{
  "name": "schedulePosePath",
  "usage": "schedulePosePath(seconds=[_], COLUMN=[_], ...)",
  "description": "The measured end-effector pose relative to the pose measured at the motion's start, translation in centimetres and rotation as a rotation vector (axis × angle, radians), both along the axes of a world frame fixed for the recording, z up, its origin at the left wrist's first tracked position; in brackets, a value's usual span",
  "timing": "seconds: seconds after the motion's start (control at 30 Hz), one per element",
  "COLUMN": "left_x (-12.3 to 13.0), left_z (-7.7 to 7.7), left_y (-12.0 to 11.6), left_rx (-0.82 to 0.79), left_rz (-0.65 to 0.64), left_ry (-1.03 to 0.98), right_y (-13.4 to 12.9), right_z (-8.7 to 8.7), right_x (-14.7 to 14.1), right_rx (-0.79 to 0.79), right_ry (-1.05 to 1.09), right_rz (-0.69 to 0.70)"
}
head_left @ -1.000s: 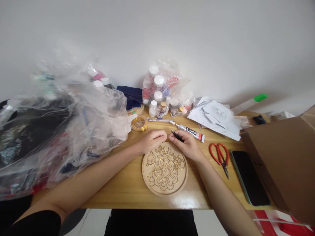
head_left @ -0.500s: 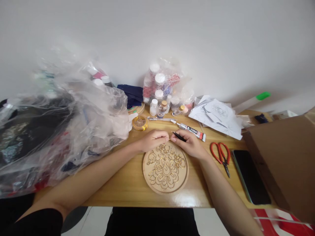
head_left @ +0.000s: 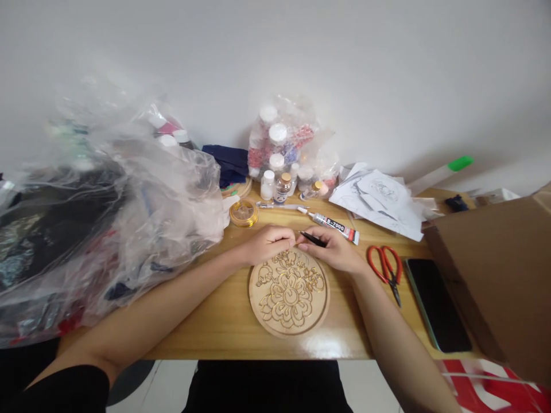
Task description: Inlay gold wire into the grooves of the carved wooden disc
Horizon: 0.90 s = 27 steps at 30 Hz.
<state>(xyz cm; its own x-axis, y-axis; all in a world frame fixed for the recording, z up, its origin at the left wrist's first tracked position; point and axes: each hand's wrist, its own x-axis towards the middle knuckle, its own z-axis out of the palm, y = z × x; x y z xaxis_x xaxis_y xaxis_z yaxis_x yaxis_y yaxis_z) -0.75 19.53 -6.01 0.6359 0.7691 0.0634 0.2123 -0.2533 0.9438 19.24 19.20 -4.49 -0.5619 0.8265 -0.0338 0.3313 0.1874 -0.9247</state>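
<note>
A round wooden plate lies near the table's front edge, with gold wire flower outlines on it. Over its upper left rim my left hand is closed, thumb and finger pinched on something too small to make out. Just to its right, my right hand holds a black pen-like tool, tip pointing left. Its thumb and finger are also pinched close to my left fingertips, where a small golden bit shows between the hands. The B-7000 glue tube lies just behind my right hand.
Behind the hands are a gold wire spool, small bottles and bagged jars. Plastic bags cover the left. At right lie papers, red-handled pliers, a phone and a cardboard box.
The view has shifted slightly. Both hands remain pinched together over the plate's upper rim, and the black tool in my right hand lies a little flatter.
</note>
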Motion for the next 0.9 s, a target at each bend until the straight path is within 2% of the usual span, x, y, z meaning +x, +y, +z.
schedulePosePath(seconds=[0.33, 0.9], left_x=[-0.01, 0.06], left_z=[-0.09, 0.28], left_y=[0.13, -0.06], left_rx=[0.017, -0.033], left_rz=[-0.015, 0.04], left_ry=[0.011, 0.023], right_y=[-0.13, -0.42], right_z=[-0.07, -0.1], right_x=[-0.45, -0.86], right_rx=[0.07, 0.141], right_ry=[-0.014, -0.042], right_rz=[-0.064, -0.156])
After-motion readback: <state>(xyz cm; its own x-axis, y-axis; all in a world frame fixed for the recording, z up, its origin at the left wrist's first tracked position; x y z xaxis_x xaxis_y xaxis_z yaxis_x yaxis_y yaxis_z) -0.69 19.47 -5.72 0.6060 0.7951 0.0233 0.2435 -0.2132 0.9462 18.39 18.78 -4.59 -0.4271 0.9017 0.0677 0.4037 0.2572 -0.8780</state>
